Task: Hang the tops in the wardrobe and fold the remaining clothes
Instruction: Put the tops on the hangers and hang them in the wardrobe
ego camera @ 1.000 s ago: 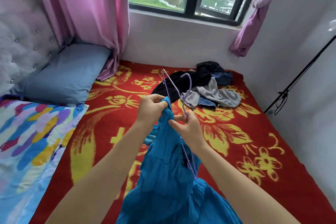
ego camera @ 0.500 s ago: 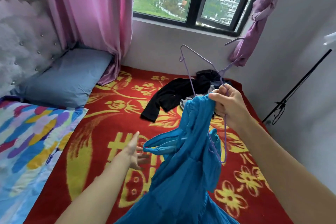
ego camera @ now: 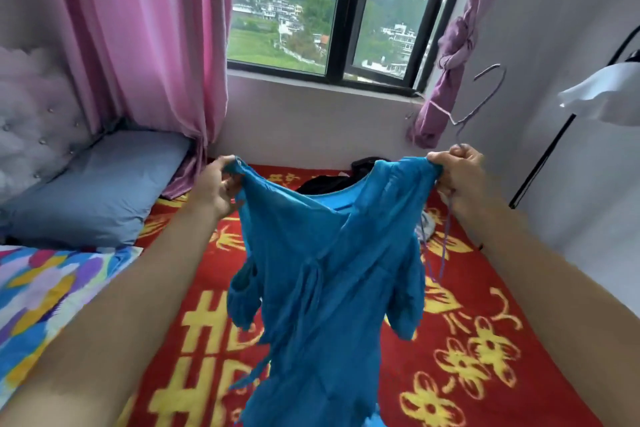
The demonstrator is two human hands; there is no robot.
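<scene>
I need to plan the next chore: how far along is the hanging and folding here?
Done: nothing visible; no wardrobe or folded clothes in view. In hand: the left hand and right hand hold the blue top spread by its shoulders; the right also grips the purple wire hanger, seemingly not yet inside the top. Left: hang it, then deal with the dark clothes pile on the red blanket.

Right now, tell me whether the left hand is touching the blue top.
Touching. The head view shows the left hand gripping one shoulder of the blue top, fabric bunched between its fingers.
</scene>
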